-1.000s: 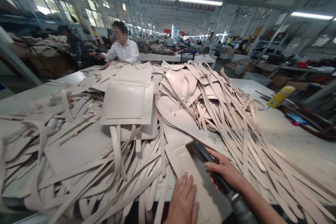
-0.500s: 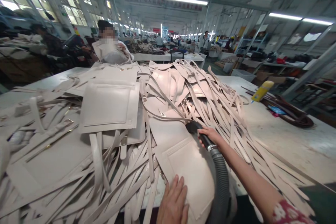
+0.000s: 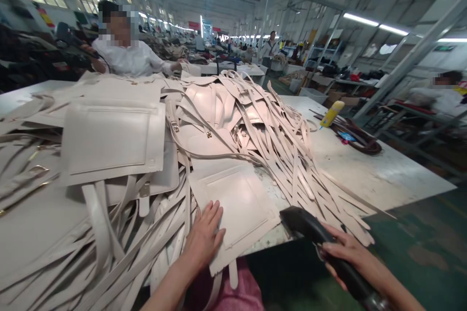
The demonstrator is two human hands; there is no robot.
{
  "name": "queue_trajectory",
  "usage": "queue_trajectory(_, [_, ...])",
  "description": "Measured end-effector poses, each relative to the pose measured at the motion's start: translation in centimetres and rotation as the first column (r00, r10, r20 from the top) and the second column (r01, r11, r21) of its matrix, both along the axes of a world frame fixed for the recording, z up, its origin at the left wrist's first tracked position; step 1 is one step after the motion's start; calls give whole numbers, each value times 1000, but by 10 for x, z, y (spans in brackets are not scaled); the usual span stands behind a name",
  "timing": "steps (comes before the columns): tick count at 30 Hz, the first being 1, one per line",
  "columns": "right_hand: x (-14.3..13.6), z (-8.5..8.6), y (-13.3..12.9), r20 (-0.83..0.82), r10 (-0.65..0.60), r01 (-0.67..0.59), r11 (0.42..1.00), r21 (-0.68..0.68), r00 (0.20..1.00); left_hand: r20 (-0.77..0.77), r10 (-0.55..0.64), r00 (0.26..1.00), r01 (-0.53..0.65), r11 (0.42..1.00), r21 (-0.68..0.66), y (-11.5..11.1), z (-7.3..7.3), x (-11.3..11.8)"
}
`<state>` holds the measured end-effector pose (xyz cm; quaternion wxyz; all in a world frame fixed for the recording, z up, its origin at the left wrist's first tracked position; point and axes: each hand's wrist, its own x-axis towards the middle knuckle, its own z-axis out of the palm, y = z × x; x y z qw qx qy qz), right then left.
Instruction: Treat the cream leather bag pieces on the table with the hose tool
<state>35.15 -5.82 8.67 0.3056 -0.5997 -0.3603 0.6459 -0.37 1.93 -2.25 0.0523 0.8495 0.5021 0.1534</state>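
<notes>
A beige leather bag piece (image 3: pixel 244 201) with a stitched rectangular panel lies flat at the table's near edge, one strap end hanging over the edge. My left hand (image 3: pixel 205 233) rests on its left side, palm down with fingers stretched out, holding nothing. My right hand (image 3: pixel 348 252) is wrapped round a black hose nozzle (image 3: pixel 306 226). The nozzle's flat mouth is at the right corner of the bag piece; whether it touches is hard to tell. To the left, another beige bag piece (image 3: pixel 113 138) lies on a heap of straps.
Beige straps (image 3: pixel 292 155) and bag parts with metal buckles cover much of the table (image 3: pixel 401 175). A yellow bottle (image 3: pixel 332 114) and a coil of dark brown strips (image 3: pixel 365 143) lie at the right. A person in white (image 3: pixel 127 56) works across the table.
My right hand has drawn the nozzle off the bag piece, toward me and right. The piece now lies flatter and squarer, and my left hand lies further up its left side. My view has turned right.
</notes>
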Motion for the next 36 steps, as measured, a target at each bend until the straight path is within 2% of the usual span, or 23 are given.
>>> queue_trajectory(2, [-3, -11, -12, -42, -17, 16, 1000, -23, 999, -14, -11, 1000, 11, 1000, 16, -2, -2, -1])
queue_trajectory(5, [-16, -19, -2, -75, 14, -14, 1000, -5, 997, -37, -39, 999, 41, 999, 34, -2, -3, -3])
queue_trajectory(9, [-34, -11, 26, 3, 68, -68, 997, 39, 998, -45, -42, 998, 44, 998, 35, -1, -2, -5])
queue_trajectory(14, [-36, -6, 33, -13, 122, -122, 992, -24, 992, -54, -47, 997, 48, 999, 20, -3, 0, -5])
queue_trajectory(18, [-36, -14, 40, 87, 10, -12, 1000, 27, 996, -59, -46, 997, 46, 999, 6, -4, -1, -5])
queue_trajectory(21, [-41, -17, 34, 127, -33, 26, 998, 59, 991, -46, -34, 998, 34, 999, 1, -4, -3, -5])
queue_trajectory(25, [-43, -14, 7, 10, 21, -21, 1000, -23, 1000, -38, -24, 999, 23, 999, -30, -7, -3, -4])
queue_trajectory(27, [-42, -13, 3, -11, 34, -34, 998, -59, 999, -31, -21, 999, 19, 998, -53, -8, -1, -3])
queue_trajectory(30, [-41, -16, 15, -27, 26, -29, 996, -86, 999, -16, -43, 999, 41, 994, -99, -9, 6, -5])
queue_trajectory(33, [-40, -18, 30, -10, 35, -35, 998, -55, 999, -5, -100, 995, 98, 982, -161, -8, 12, -12])
queue_trajectory(36, [-33, -18, 25, -23, 110, -111, 992, -51, 994, 0, -155, 988, 152, 967, -204, -5, 14, -21])
